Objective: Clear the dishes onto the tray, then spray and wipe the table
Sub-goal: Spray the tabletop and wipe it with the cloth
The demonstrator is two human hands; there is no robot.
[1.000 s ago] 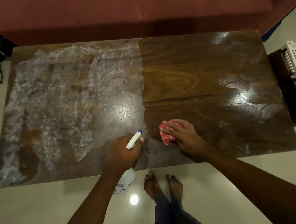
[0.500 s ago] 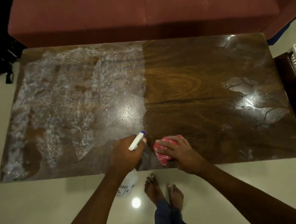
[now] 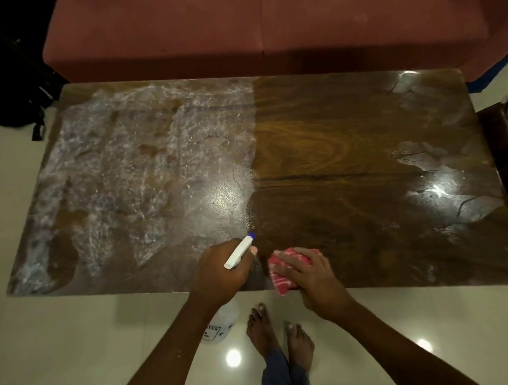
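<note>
Our left grip (image 3: 222,271) holds the spray bottle (image 3: 238,252); right grip (image 3: 308,273) (fingers flat) presses cloth (image 3: 282,281) onto the bench (image 3: 365,185).

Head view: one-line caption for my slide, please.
The left hand grips a white spray bottle while the right hand presses a pink cloth on the wooden table, its left half white-filmed.

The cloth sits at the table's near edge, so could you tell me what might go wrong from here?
1. The cloth, pressed under the right hand, overlaps the near edge of the table; a pull nearer could drag it off.
2. The bottle in the left hand hangs past that edge beside bare feet; a slip might drop it on them.
</note>
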